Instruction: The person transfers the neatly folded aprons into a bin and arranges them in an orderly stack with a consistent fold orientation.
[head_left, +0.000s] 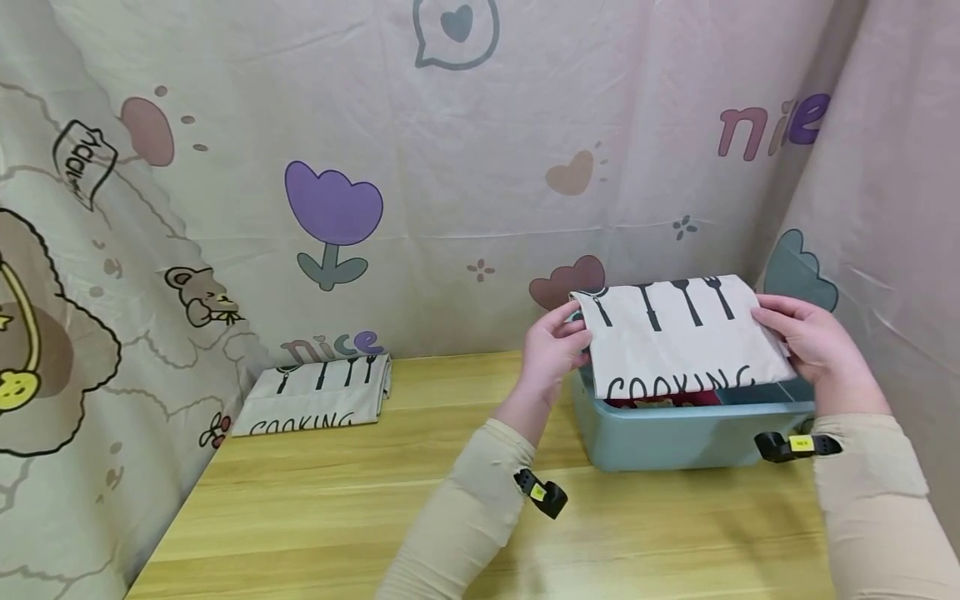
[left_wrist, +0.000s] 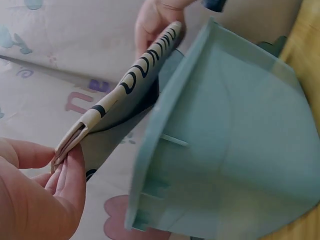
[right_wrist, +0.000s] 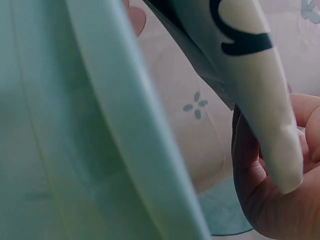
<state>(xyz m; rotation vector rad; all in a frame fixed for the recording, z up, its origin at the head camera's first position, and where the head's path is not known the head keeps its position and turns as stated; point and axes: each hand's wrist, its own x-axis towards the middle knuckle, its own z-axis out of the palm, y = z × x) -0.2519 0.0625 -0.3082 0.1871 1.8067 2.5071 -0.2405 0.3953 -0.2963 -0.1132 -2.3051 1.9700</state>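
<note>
A folded white cloth [head_left: 667,342] printed with black utensils and the word COOKING is held flat over a blue-green plastic bin [head_left: 675,437]. My left hand [head_left: 551,354] pinches its left edge between thumb and fingers; the left wrist view shows the folded layers [left_wrist: 75,135] between them. On the opposite side my right hand [head_left: 813,342] grips the right edge, thumb on top and fingers underneath. In the left wrist view the cloth stands clear above the bin's rim [left_wrist: 165,120]. Something red and patterned [head_left: 675,400] shows inside the bin below the cloth's front edge.
Another folded cloth [head_left: 315,396] with the same print lies at the back left of the wooden table [head_left: 337,500]. Printed curtains [head_left: 450,208] hang behind the table and along both sides, close beside the bin on the right.
</note>
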